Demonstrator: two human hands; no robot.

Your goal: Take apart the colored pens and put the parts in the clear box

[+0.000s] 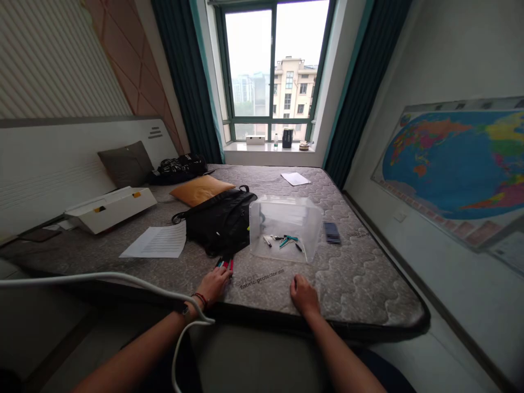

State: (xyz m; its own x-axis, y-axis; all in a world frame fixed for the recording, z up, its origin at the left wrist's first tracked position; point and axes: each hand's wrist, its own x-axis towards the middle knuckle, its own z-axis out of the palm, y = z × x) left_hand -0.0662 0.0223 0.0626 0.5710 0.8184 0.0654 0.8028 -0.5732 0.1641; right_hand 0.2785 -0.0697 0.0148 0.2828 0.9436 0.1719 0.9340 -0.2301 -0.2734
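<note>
From my remote seat, I start at the left hand (213, 285), its fingers narrowed and reaching down to a small bunch of red, teal and black pen-like sticks (224, 264) — whether they are actually gripped, I cannot tell. The right hand (303, 295) rests loosely curled and empty on the grey quilted mattress (360, 284), seemingly bracing the body. Just ahead sits a clear plastic box (286, 229), apparently upturned, with slim pens and teal-handled tools (285, 240) under it, perhaps kept together yet visible. A black fabric bag (216, 221) slumps beside it, a white cable (102, 278) drapes over the left wrist, and a blurred dark phone (332, 232) lies well right.
</note>
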